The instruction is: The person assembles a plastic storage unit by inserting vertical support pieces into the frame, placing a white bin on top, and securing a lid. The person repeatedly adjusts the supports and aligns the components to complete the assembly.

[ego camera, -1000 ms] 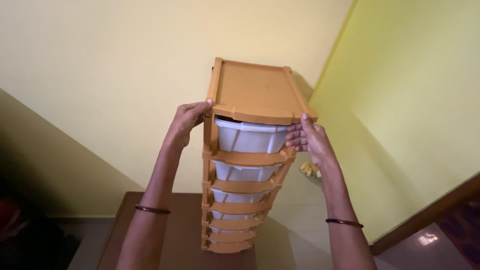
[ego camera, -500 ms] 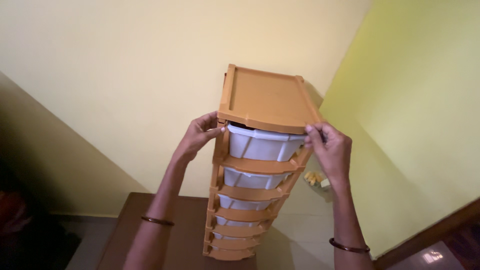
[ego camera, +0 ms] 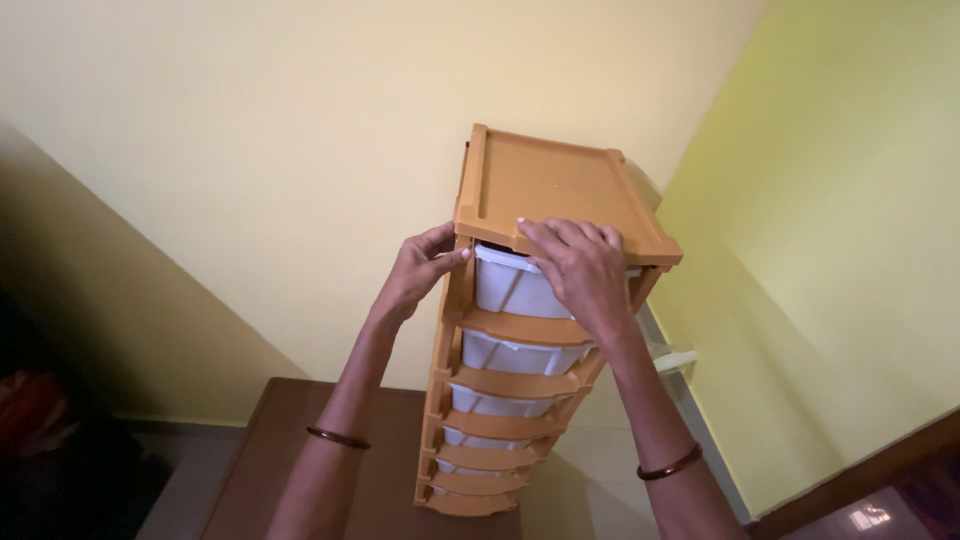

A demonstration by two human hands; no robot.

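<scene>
Tall orange drawer tower (ego camera: 500,400) stands on a brown tabletop (ego camera: 260,460), close against the yellow wall (ego camera: 250,130). Left hand (ego camera: 415,275) grips the tower's left upper post, fingers curled around it. Right hand (ego camera: 580,270) lies over the front of the top white drawer (ego camera: 510,290), fingers spread, reaching onto the tower's flat top.

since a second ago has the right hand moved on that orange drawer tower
Yes. The right hand has shifted from the right side of the drawer tower to the front, over the top white drawer.
</scene>
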